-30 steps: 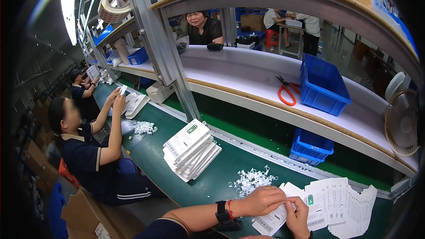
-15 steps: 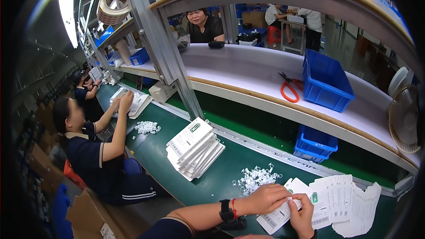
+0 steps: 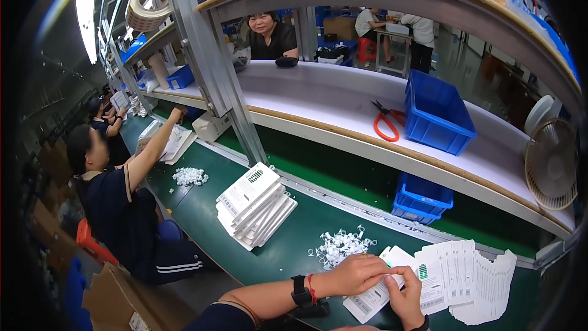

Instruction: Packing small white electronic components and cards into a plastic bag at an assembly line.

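Observation:
Both my hands meet over the top end of a white printed card packet (image 3: 366,304) at the table's near edge. My left hand (image 3: 358,274) is closed, its fingers curled over the packet's upper end. Opposite it, my right hand (image 3: 404,297) pinches with thumb and forefinger close to the left fingertips. Whatever lies between the fingertips is too small and covered to make out. Just beyond my left hand is a loose pile of small white plastic clips (image 3: 343,249). More white packets (image 3: 450,273) lie fanned out to the right of my hands.
A leaning stack of white packets (image 3: 254,199) stands left on the green table (image 3: 211,227). Above runs a shelf with red-handled pliers (image 3: 386,125), a blue bin (image 3: 438,116) and a fan (image 3: 551,165). Another blue bin (image 3: 422,196) sits underneath. A co-worker (image 3: 122,196) sits at left.
The view has shifted slightly, moving the scene leftward. My hands stay together over the same packet, with fingers a little changed. The co-worker's arm at left now reaches farther out.

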### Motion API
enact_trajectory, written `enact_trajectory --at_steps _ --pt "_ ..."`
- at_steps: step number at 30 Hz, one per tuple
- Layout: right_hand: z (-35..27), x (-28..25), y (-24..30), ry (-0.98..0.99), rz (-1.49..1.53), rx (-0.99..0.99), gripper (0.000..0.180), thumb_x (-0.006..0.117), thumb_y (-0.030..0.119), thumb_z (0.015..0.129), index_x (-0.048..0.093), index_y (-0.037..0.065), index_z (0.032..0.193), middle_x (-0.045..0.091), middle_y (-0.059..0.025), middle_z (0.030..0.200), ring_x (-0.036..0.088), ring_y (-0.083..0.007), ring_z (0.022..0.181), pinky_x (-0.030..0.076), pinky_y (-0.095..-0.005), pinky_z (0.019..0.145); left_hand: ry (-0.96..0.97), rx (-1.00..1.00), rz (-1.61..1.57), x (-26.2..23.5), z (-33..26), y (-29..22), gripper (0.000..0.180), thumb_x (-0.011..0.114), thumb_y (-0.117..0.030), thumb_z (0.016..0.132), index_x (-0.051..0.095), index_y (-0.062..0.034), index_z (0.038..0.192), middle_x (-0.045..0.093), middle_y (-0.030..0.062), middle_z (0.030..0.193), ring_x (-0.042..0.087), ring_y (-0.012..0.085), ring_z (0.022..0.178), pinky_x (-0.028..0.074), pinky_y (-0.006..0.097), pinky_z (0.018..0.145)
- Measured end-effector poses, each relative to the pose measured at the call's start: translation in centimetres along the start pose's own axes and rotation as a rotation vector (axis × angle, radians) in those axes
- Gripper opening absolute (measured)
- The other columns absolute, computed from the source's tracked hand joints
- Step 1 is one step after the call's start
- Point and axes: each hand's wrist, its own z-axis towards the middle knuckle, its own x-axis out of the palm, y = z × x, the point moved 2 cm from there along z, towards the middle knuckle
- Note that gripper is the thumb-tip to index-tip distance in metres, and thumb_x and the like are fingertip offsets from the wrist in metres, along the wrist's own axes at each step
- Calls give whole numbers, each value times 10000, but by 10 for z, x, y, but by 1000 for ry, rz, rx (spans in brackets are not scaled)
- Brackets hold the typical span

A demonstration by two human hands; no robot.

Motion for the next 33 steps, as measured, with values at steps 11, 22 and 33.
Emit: enact_trajectory --at_steps 11,22,33 --pt "1 1 -15 -14 -41 -71 135 645 114 876 619 -14 912 648 -78 771 559 -102 699 440 -244 622 -38 9 -58 5 1 0 116 639 -56 815 637 -15 924 636 115 859 621 282 787 494 353 697" --pt "1 -2 -13 1 -64 -67 160 588 136 918 621 -18 889 636 -67 747 551 -103 689 429 -252 616 9 22 -18 4 0 2 128 656 -55 806 639 -23 929 639 96 852 632 263 788 500 344 672" --pt "4 -1 -8 20 -63 -101 153 607 141 923 626 -8 891 646 -87 723 572 -108 662 456 -264 598 -3 34 -4 2 2 2 117 637 -46 799 637 -27 914 632 99 847 618 267 786 497 350 691"
